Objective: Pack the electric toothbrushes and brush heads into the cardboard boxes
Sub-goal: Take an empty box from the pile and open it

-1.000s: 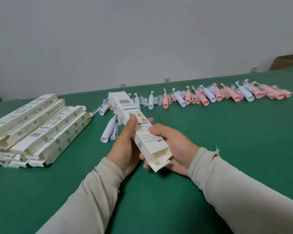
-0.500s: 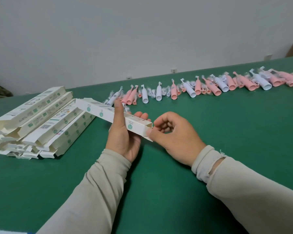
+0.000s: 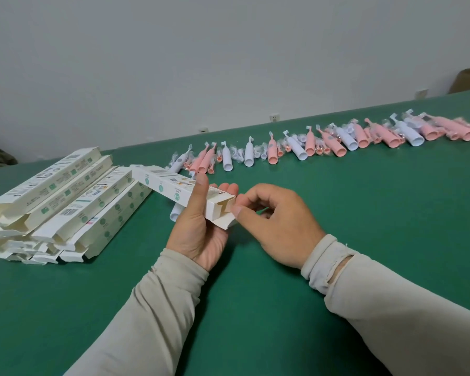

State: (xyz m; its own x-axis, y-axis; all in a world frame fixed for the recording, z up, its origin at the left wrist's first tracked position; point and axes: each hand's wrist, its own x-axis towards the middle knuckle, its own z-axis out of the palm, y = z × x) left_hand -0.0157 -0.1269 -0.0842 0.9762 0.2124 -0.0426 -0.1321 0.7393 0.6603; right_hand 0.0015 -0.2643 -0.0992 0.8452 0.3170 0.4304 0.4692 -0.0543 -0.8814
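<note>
Green felt covers the counter (image 3: 337,226), and above it the left hand (image 3: 198,229) grips a long white cardboard box (image 3: 174,192) printed with small green dots, thumb laid across its upper face and fingers curled beneath. That box is held off the counter, lying roughly level, its far end reaching toward a stack of matching flat white cardboard boxes (image 3: 63,202) piled at the left with their end flaps loose. The near end of the held box is open, its flaps spread. The right hand (image 3: 277,226) has its fingers curled, thumb and forefinger pinching one cream-coloured end flap (image 3: 225,207) of the box. Beyond the hands, a long row of pink and white plastic electric toothbrushes (image 3: 323,143) stretches along the far side of the counter, with small clear-wrapped brush heads (image 3: 262,152) scattered among them. One white toothbrush handle (image 3: 175,213) lies on the counter just under the held box. Both arms wear pale beige sleeves (image 3: 152,316).
</note>
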